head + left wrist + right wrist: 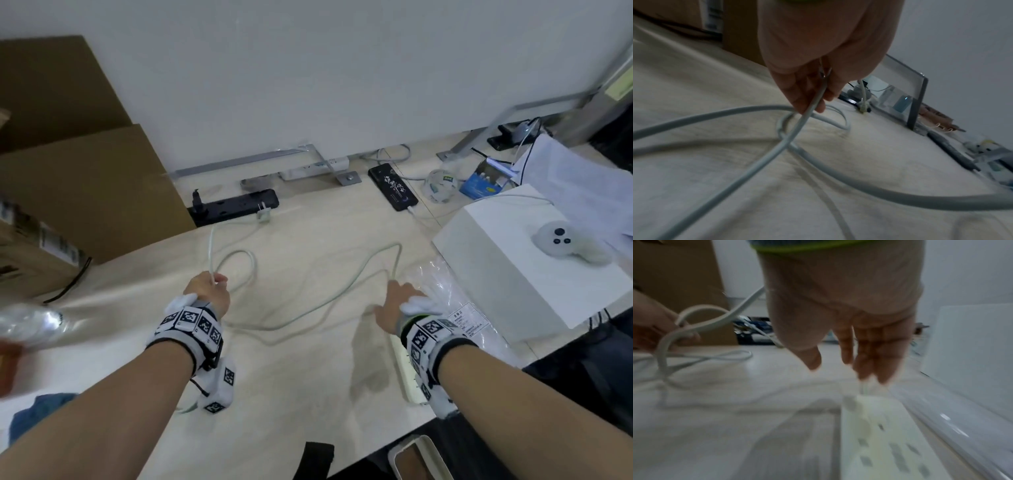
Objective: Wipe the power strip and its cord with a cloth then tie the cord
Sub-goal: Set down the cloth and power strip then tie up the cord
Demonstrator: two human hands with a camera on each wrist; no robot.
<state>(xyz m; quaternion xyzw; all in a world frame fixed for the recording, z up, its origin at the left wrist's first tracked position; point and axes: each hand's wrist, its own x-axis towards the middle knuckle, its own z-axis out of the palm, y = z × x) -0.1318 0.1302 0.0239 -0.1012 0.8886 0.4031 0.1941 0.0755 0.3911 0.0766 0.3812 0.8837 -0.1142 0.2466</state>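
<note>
Pale wood-grain worktop (308, 377), matte. Left hand (208, 291) pinches the smooth round white cord (301, 313), which loops loosely across open centre. Right hand (394, 305), fingers straight and relaxed, hovers over the white rectangular power strip (890, 443) beside crinkled clear plastic (442, 291).

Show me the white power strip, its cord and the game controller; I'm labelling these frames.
power strip (890, 443): right wrist view, top face with sockets.
cord (301, 317): head view, slack stretch on the table.
game controller (561, 240): head view, button face.
</note>
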